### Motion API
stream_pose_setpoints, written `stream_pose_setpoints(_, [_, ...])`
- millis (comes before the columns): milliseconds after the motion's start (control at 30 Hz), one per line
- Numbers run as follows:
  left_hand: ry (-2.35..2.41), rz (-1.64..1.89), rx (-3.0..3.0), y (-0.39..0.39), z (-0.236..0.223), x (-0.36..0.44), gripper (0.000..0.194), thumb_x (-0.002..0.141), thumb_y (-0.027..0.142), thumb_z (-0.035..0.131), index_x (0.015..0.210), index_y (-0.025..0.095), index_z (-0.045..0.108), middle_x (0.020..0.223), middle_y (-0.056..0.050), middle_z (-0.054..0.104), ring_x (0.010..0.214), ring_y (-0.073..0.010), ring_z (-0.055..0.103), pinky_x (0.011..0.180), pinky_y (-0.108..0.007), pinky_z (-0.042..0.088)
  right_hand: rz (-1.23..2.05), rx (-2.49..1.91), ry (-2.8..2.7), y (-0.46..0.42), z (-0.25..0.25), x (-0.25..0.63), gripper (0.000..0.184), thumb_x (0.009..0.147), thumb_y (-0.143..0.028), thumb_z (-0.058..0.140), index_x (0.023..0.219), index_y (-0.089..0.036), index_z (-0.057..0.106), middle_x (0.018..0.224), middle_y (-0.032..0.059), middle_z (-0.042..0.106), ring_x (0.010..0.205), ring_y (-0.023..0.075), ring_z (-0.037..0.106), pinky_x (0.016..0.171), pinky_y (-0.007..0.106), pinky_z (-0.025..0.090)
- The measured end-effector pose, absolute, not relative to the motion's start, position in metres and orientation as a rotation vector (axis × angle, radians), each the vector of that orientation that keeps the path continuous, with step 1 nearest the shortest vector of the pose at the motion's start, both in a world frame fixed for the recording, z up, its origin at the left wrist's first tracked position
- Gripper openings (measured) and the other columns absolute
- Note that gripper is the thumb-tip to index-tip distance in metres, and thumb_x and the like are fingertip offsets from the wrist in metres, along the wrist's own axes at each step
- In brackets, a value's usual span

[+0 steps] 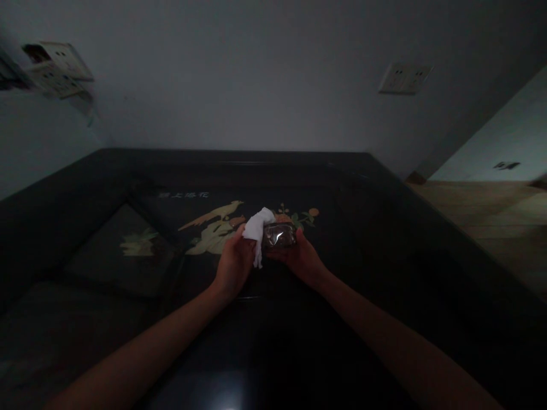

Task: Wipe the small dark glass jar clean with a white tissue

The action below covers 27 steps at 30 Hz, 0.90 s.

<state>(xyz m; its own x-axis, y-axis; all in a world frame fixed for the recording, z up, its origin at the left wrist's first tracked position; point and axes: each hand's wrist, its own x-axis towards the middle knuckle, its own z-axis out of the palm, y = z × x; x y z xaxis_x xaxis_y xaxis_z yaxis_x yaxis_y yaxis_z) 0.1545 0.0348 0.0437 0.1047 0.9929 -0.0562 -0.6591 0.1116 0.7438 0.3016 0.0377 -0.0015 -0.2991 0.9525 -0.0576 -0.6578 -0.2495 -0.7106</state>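
Note:
My left hand (233,263) is closed on a crumpled white cloth (257,228), pressing it against the left end of a small dark shiny object (280,234). My right hand (301,257) grips that object from the right and below, fingers wrapped round it. Both hands hover over a black lacquered table (384,239) painted with a bird and flowers. What the small object is cannot be made out in the dim light.
A dark framed panel (128,250) with a pale flower motif lies on the table's left side. Wall sockets sit on the grey wall at upper left (57,68) and upper right (404,78). Wooden floor (491,216) shows beyond the table's right edge.

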Motion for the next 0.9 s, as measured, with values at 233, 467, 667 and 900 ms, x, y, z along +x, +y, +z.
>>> stream_pose_setpoints(233, [0.872, 1.336, 0.832, 0.032, 0.034, 0.154, 0.045, 0.073, 0.026, 0.062, 0.118, 0.021, 0.057, 0.115, -0.003, 0.065, 0.106, -0.0204, 0.059, 0.092, -0.031, 0.045, 1.675, -0.558, -0.714, 0.036, 0.002, 0.303, 0.036, 0.074, -0.047, 0.070, 0.100, -0.024, 0.062, 0.102, 0.0012, 0.070, 0.093, 0.0189, 0.065, 0.085, 0.039, 0.052])
stream_pose_setpoints(467, [1.113, 1.190, 1.091, 0.029, 0.006, 0.150, 0.043, 0.082, 0.041, 0.052, 0.118, 0.019, 0.058, 0.123, -0.007, 0.062, 0.122, -0.0236, 0.050, 0.106, -0.037, 0.034, 1.702, -0.582, -0.698, 0.035, 0.006, 0.300, 0.043, 0.070, -0.049, 0.072, 0.104, -0.024, 0.061, 0.100, 0.0011, 0.069, 0.091, 0.0184, 0.064, 0.079, 0.034, 0.053])
stream_pose_setpoints(667, [1.213, 1.112, 1.291, 0.029, -0.012, 0.144, 0.039, 0.085, 0.044, 0.044, 0.108, 0.018, 0.063, 0.116, -0.010, 0.064, 0.120, -0.0260, 0.050, 0.109, -0.037, 0.028, 1.659, -0.658, -0.732, 0.024, 0.010, 0.290, 0.044, 0.074, -0.051, 0.068, 0.110, -0.031, 0.055, 0.107, -0.0004, 0.067, 0.091, 0.0186, 0.065, 0.077, 0.036, 0.053])
stream_pose_setpoints(900, [1.244, 1.232, 1.292, 0.023, 0.004, 0.147, 0.039, 0.088, 0.044, 0.038, 0.106, 0.017, 0.060, 0.110, -0.011, 0.065, 0.118, -0.0231, 0.052, 0.107, -0.037, 0.033, 1.704, -0.757, -0.810, 0.015, 0.006, 0.279, 0.046, 0.081, -0.060, 0.053, 0.114, -0.028, 0.053, 0.114, 0.0039, 0.063, 0.100, 0.0201, 0.062, 0.088, 0.040, 0.048])
